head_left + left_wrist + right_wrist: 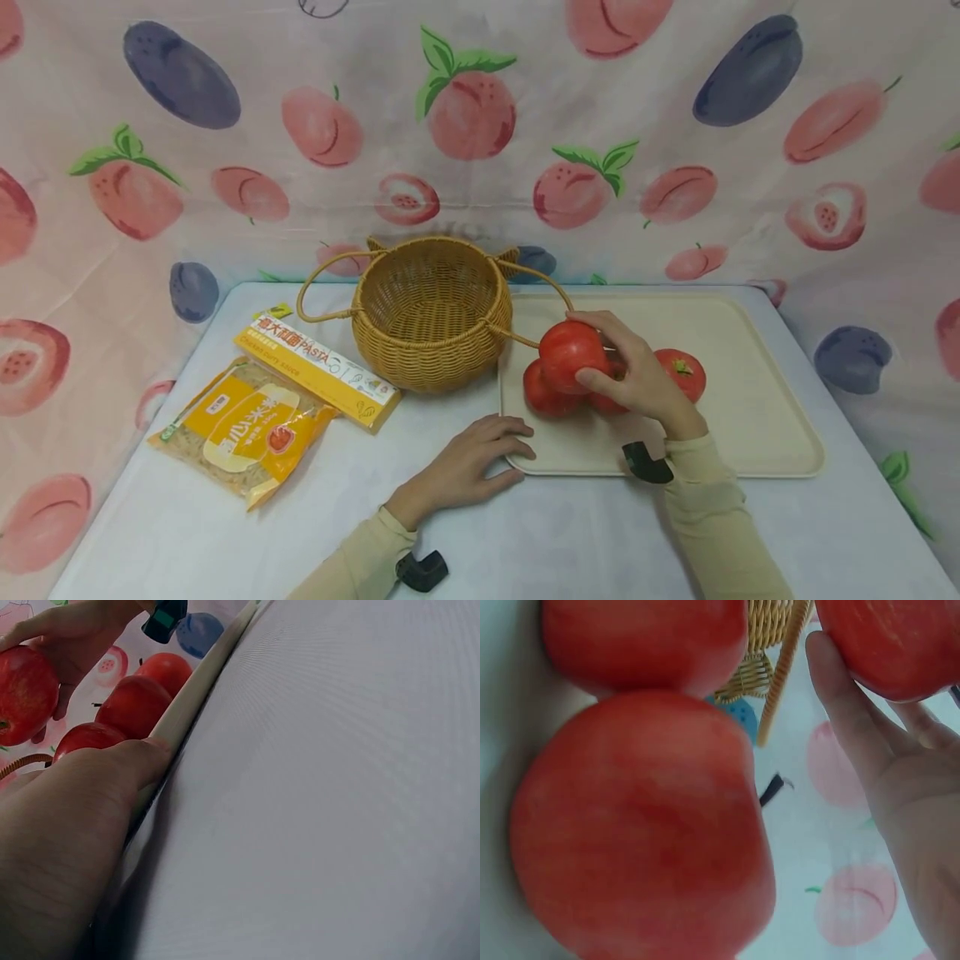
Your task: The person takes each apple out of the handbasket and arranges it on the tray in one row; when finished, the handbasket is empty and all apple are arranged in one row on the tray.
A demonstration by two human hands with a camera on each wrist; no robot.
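Note:
My right hand (637, 379) holds a red apple (573, 357), thumb on its near side and fingers over the far side. It is raised above other apples on a cream tray (765, 417). One apple (549, 392) sits below it at the left; another is partly hidden behind the hand. A further apple (681, 375) lies right of the wrist. In the right wrist view a large apple (641, 825) with a dark stem stands close to the camera. My left hand (472, 462) rests at the tray's front left corner, its thumb touching the rim (184, 712).
A wicker basket (431, 358) with looped handles stands left of the tray, its right handle reaching over the tray. Further left lie a pasta box (318, 367) and a yellow food bag (247, 429). A fruit-print cloth (480, 183) hangs behind the white table.

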